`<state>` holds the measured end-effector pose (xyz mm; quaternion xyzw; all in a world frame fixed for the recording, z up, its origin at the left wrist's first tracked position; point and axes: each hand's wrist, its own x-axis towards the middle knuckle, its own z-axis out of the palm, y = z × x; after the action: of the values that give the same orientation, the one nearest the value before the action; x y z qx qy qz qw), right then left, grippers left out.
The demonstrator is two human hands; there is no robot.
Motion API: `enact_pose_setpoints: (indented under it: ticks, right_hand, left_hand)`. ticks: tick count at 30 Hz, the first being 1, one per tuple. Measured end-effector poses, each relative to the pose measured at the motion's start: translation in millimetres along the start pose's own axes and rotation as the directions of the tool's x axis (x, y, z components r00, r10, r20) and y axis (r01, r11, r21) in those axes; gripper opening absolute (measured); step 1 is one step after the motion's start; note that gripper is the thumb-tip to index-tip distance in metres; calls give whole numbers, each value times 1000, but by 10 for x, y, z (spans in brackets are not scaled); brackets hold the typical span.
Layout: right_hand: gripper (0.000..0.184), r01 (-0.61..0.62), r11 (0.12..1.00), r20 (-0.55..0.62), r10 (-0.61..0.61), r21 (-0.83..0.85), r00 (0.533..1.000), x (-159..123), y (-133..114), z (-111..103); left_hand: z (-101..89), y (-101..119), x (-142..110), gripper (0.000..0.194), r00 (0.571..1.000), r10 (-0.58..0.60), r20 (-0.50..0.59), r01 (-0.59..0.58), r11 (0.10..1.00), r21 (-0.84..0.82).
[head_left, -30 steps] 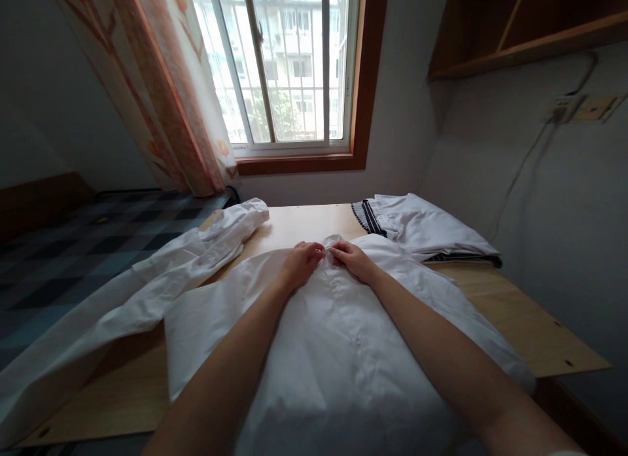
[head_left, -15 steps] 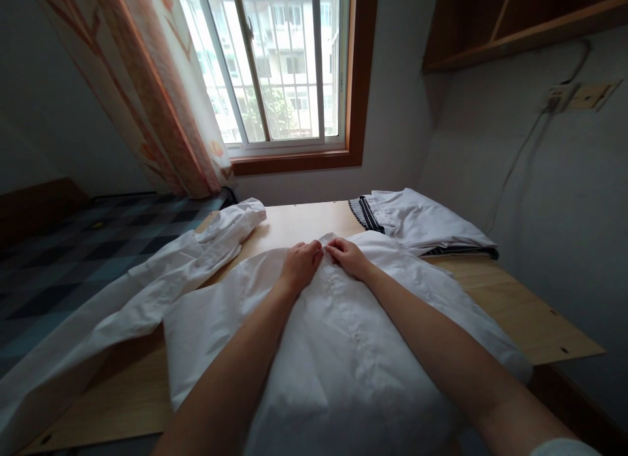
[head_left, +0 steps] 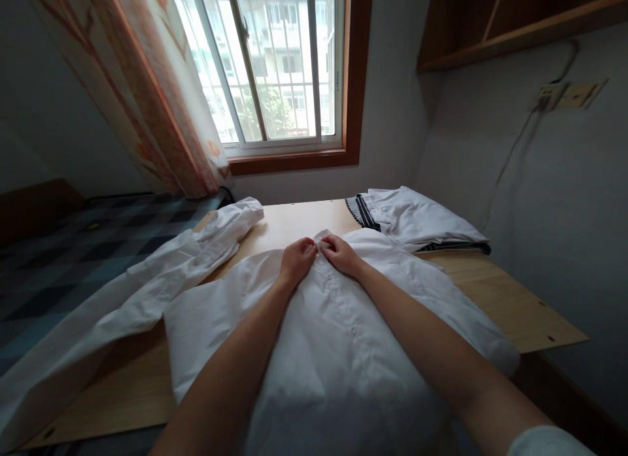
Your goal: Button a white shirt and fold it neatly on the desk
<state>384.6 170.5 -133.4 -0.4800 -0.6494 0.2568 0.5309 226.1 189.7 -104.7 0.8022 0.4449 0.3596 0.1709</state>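
Note:
A white button-up shirt (head_left: 338,351) lies spread across a wooden board, its row of buttons running down the middle towards me. At the shirt's far edge, my left hand (head_left: 298,260) pinches the fabric with closed fingers. Close beside it, my right hand (head_left: 339,253) also pinches the cloth at the top of the button strip. The fingertips of both hands almost meet, and what lies exactly between them is too small to make out. A long white sleeve-like piece of cloth (head_left: 132,299) stretches along the left side of the board.
A folded white garment with black striped trim (head_left: 417,217) rests at the board's back right. The wooden board (head_left: 510,299) ends at the right wall. On the left is a bed with a checked cover (head_left: 98,246). A curtain (head_left: 161,103) hangs beside the window (head_left: 279,70).
The whole view has shifted slightly. Both hands stay at the same spot on the shirt's far edge, their fingers moving a little on the cloth.

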Motion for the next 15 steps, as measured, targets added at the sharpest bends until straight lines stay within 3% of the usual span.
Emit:
enact_pose_setpoints:
  ticks: [4,8,11,15]
  right_hand:
    - [36,113,990,71,-108,-79,992,-46,-57,-81]
    - [31,203,961,112,-185,-185,976,-88,-130,-129]
    - [27,175,944,102,-152,-278,983,-114,-182,-113]
    - [31,109,922,72,-88,-371,994,-157,-252,-59]
  left_hand:
    - [-29,-51,34,21,999,6,41,-2,995,-104]
    - [-131,-104,57,22,981,25,190,22,971,-238]
    - [-201,-110,59,29,958,-32,284,120,947,-297]
    - [-243,-84,71,33,942,-76,325,198,911,-361]
